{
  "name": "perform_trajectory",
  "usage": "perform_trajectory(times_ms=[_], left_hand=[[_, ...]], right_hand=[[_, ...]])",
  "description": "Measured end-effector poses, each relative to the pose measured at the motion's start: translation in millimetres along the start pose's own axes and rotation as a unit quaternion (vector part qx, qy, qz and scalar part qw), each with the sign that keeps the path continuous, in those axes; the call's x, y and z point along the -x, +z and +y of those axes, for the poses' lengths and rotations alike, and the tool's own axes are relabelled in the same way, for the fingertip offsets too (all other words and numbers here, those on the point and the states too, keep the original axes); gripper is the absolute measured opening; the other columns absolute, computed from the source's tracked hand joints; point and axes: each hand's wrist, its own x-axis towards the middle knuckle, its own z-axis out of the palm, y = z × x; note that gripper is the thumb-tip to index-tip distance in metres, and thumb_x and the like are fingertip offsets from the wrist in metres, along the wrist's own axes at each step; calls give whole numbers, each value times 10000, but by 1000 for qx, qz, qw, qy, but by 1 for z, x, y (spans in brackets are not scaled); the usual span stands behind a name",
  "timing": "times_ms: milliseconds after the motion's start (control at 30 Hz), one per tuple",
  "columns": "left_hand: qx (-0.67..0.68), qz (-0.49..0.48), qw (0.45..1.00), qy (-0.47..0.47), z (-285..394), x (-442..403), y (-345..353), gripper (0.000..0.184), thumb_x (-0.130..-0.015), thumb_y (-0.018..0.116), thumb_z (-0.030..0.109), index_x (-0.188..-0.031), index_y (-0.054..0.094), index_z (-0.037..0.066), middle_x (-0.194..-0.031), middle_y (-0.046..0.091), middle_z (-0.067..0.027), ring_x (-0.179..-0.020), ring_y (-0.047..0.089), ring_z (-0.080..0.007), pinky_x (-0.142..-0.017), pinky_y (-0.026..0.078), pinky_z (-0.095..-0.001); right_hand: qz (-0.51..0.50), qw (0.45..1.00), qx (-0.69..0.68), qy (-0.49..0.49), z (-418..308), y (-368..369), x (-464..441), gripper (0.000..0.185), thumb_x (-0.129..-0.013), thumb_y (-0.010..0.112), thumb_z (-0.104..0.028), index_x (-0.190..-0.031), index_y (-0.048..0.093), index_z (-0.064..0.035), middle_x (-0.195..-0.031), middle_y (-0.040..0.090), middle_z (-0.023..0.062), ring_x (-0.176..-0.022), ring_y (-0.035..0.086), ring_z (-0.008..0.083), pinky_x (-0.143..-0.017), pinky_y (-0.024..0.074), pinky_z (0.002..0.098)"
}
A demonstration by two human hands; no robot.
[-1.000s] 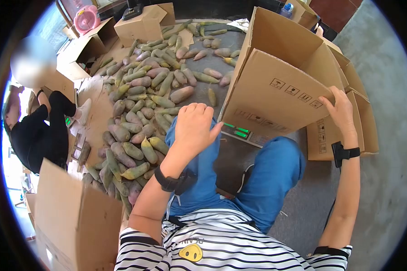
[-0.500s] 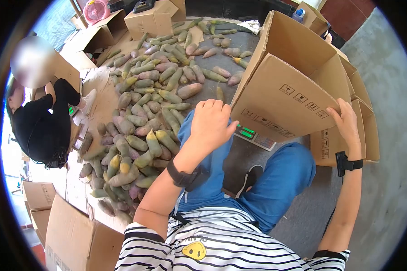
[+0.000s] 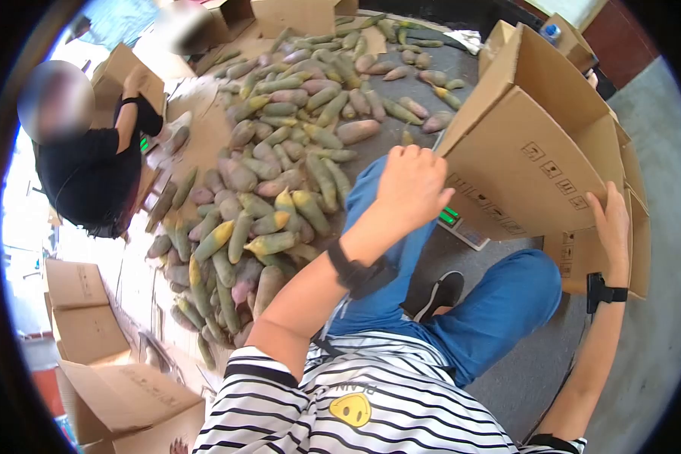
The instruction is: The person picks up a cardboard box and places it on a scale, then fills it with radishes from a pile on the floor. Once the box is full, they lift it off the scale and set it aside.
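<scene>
A large open cardboard box with printed symbols stands tilted before my knees, over a scale with a green lit display. My right hand is closed on the right edge of its near panel, fingers on the printed face. By the box's left corner, above my knee, my left hand has its fingers curled in; what they hold, if anything, is hidden. A large heap of long green and purplish root vegetables, like radishes, lies left of my hands.
Another person in black sits at the left, one hand at a cardboard box. Open cardboard boxes stand at the lower left. More boxes are behind the one I touch. A blue-capped bottle is at the upper right.
My view has swung left, so the heap, box and hands appear further right. Both hands stay by the same box. The other person's arm now reaches up to a box.
</scene>
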Motion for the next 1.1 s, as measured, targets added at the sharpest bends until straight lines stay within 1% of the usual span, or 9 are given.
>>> perform_trajectory(times_ms=[233,333,433,533,567,667,800,867,1100], left_hand=[[34,-21,999,0,-2,6,-5,408,-692,704,406,-881,618,55,-900,594,-109,-929,560,-265,-831,401,-392],[339,93,935,41,-7,18,-13,449,-751,691,354,-1074,596,56,-1183,547,-147,-1135,497,-316,-974,362,-411],[339,115,933,-37,-44,48,-16,419,-765,694,296,-1067,587,25,-1159,561,-157,-1125,498,-341,-954,389,-410],[224,29,960,-166,-116,101,16,412,-775,683,280,-1076,586,15,-1115,579,-181,-1089,516,-346,-933,415,-403],[133,-82,961,-227,-136,121,17,431,-772,675,288,-1091,576,15,-1120,573,-173,-1075,523,-337,-909,432,-414],[-48,-257,899,-352,-185,183,50,458,-729,695,264,-1079,542,12,-1079,539,-184,-1066,510,-357,-861,451,-433],[-116,-257,909,-308,-226,234,87,508,-720,701,217,-1142,493,27,-1118,514,-166,-1093,495,-331,-853,450,-431],[-180,-225,922,-257,-243,248,110,315,-764,621,146,-1050,524,59,-1021,544,-110,-979,543,-298,-776,452,-418],[-232,-245,906,-255,-247,248,135,284,-783,578,77,-1063,529,56,-990,553,-111,-938,546,-295,-748,458,-428]], right_hand=[[-80,995,35,54,-21,-13,-3,508,-863,615,-302,-1185,438,49,-1107,547,269,-1048,516,389,-861,421,429],[-115,992,-19,48,-12,-12,-7,532,-834,649,-290,-1179,441,58,-1099,561,264,-1060,529,375,-869,425,410],[-116,989,-63,66,-5,-9,-8,509,-818,666,-275,-1149,456,51,-1065,582,249,-1031,550,370,-855,429,403],[-101,991,-65,59,-10,-10,-7,468,-821,661,-283,-1109,473,35,-1024,599,230,-987,563,372,-829,432,410],[-102,991,-66,59,-13,-10,-8,468,-821,661,-283,-1109,473,35,-1024,599,230,-987,563,372,-829,432,410],[-92,990,-58,90,-20,-9,-7,456,-829,653,-334,-1069,486,16,-1008,599,221,-971,559,374,-815,430,413],[-60,990,-23,123,-27,-5,-5,476,-847,621,-409,-1032,493,10,-983,594,220,-954,550,385,-806,428,419],[-49,991,-16,126,-26,-1,-5,477,-855,608,-425,-1016,496,10,-976,592,222,-947,549,388,-803,427,421],[233,972,-8,7,-25,32,3,368,-859,630,-303,-1092,557,-27,-1096,595,136,-1044,539,309,-903,408,384]])
